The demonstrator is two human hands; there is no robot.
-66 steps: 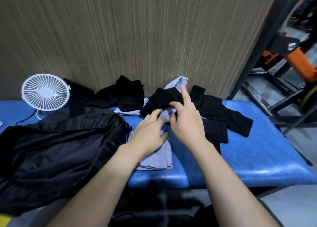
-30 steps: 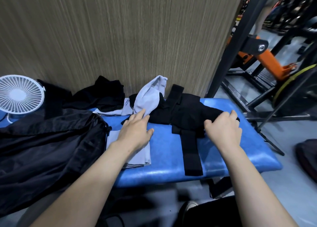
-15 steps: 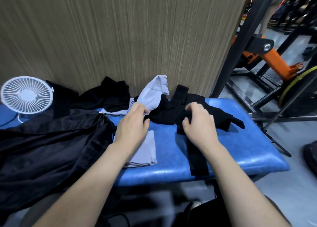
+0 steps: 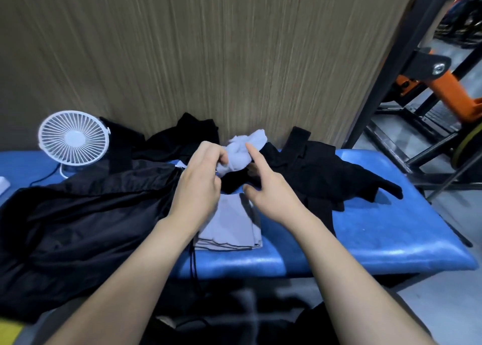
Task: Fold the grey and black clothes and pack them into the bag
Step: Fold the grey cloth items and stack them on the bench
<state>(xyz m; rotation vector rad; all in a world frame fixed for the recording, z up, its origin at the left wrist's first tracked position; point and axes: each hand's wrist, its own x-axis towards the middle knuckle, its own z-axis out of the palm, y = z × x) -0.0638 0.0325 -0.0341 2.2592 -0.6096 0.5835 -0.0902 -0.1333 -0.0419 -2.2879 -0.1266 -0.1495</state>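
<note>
While bunched above the blue table (image 4: 365,229), grey garment (image 4: 241,152) pinched by left hand (image 4: 200,185); right hand (image 4: 271,190) spread, forefinger seemingly touching it.

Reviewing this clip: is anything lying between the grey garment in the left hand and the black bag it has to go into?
Nothing visible blocks it. The left hand grips the bunched grey garment right beside the black bag, which lies directly to its left on the blue bench. Whether the bag's mouth is open cannot be told.
</note>
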